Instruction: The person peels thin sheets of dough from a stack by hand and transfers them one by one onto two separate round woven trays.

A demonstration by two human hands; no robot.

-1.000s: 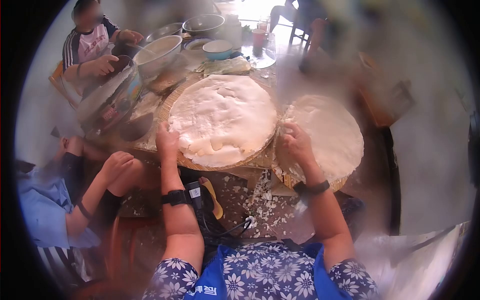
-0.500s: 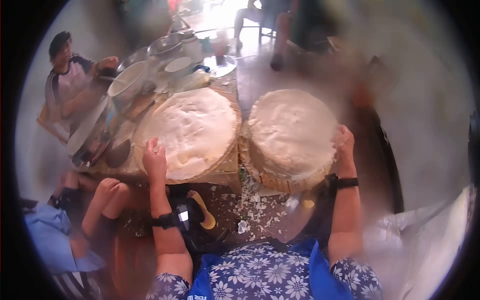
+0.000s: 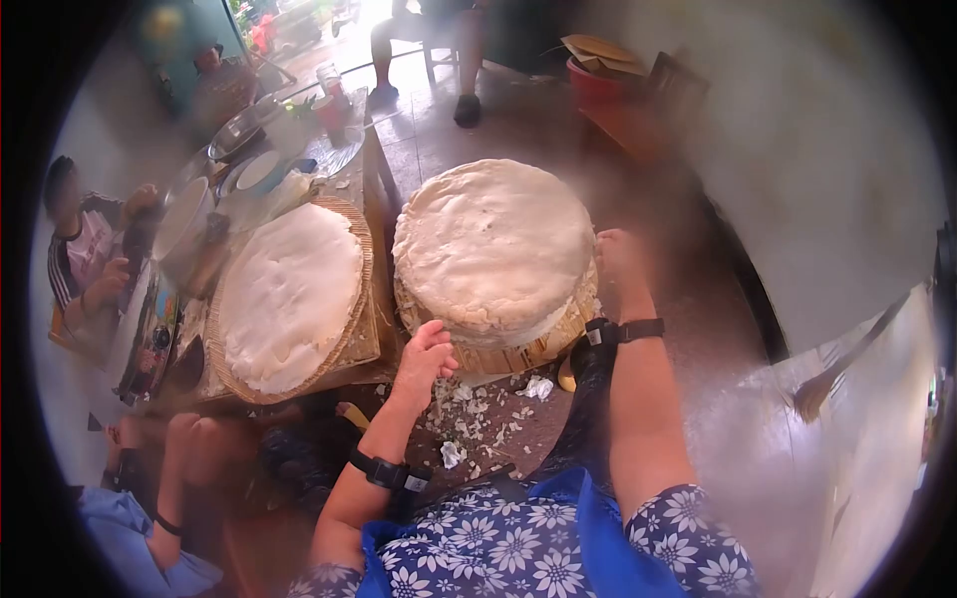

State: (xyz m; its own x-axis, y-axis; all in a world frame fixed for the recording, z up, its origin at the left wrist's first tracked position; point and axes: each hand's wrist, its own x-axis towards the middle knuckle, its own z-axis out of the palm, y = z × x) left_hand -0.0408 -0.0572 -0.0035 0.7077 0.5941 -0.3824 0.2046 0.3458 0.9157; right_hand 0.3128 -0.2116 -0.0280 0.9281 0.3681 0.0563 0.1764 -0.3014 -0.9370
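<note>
A thick, round, pale dough-like slab (image 3: 493, 244) sits on a woven straw base (image 3: 523, 351) in front of me. At its near left edge is my left hand (image 3: 427, 364), fingers loosely curled and apart, with nothing visible in them. My right hand (image 3: 622, 261) is against or just beside the slab's right edge. Its fingers look closed but blurred, and whatever they may hold is hidden. Farther left, a thinner white round sheet (image 3: 289, 299) lies on a woven tray (image 3: 367, 234).
Bowls (image 3: 182, 219) and a metal basin (image 3: 234, 135) crowd the table's far left, where another person (image 3: 88, 239) sits. Closer, a person in a blue shirt (image 3: 135, 538) is at lower left. White scraps (image 3: 469, 424) litter the floor. A red bucket (image 3: 603, 90) stands behind.
My left hand has moved from the edge of the left sheet to the thick slab's near left edge. My right hand stays by the slab's right side. The whole view has turned right.
</note>
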